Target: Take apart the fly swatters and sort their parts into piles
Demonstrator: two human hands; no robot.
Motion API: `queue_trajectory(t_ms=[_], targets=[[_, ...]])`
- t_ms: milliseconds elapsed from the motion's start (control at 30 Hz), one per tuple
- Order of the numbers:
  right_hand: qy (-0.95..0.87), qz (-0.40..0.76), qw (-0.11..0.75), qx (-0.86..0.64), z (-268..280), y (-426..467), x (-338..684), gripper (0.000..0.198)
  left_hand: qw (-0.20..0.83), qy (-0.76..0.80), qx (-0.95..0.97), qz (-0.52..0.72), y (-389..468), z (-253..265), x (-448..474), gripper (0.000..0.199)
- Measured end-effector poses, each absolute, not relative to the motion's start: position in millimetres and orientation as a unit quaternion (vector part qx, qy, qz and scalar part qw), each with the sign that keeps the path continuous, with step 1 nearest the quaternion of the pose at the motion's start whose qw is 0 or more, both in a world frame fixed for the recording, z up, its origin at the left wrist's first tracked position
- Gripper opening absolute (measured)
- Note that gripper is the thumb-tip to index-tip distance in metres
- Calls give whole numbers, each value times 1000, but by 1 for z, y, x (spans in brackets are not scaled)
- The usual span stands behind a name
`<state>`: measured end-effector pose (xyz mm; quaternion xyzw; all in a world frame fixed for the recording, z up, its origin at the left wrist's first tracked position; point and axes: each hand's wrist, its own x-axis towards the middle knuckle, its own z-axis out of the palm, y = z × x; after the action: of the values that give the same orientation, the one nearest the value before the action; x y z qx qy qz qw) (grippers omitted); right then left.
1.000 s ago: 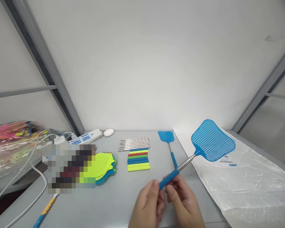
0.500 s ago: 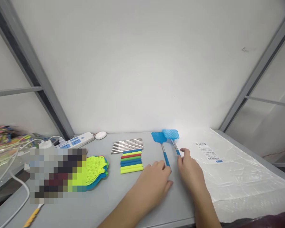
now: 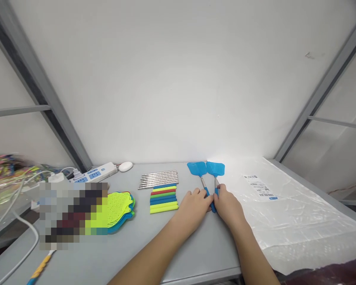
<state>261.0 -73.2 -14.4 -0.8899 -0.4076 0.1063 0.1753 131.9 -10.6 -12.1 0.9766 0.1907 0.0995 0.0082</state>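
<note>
Two blue fly swatters lie side by side at the back of the grey table, their handles slanting together toward me. My left hand (image 3: 195, 206) is closed around the handle of the left fly swatter (image 3: 197, 168). With its fingers closed, my right hand (image 3: 229, 205) grips the handle of the right fly swatter (image 3: 216, 169). Left of my hands lies a row of coloured handle tubes (image 3: 163, 200), and silver metal rods (image 3: 158, 179) lie behind them. Farther left is a stack of swatter heads (image 3: 118, 209), a yellow-green one on top.
Clear plastic wrap (image 3: 302, 225) with a printed label (image 3: 261, 188) covers the table's right side. A power strip (image 3: 97, 174), a white mouse-like object (image 3: 125, 166) and a white cable (image 3: 32, 229) are on the left. Bagged colourful items (image 3: 12, 178) stand beyond.
My right hand has moved left and closed on its swatter, bringing it beside the left one. The two handles now meet between my hands.
</note>
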Motion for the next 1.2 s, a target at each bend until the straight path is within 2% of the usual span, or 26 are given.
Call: queue_trajectory(t_ms=[433,1200], targets=[[-430,102,209,-872,-19,-77,261,39,47,191,972,130,-13,-14,122,32],[-450,123,220,-857,-24,-87,256,44,57,193,971,129,-16,-18,123,38]])
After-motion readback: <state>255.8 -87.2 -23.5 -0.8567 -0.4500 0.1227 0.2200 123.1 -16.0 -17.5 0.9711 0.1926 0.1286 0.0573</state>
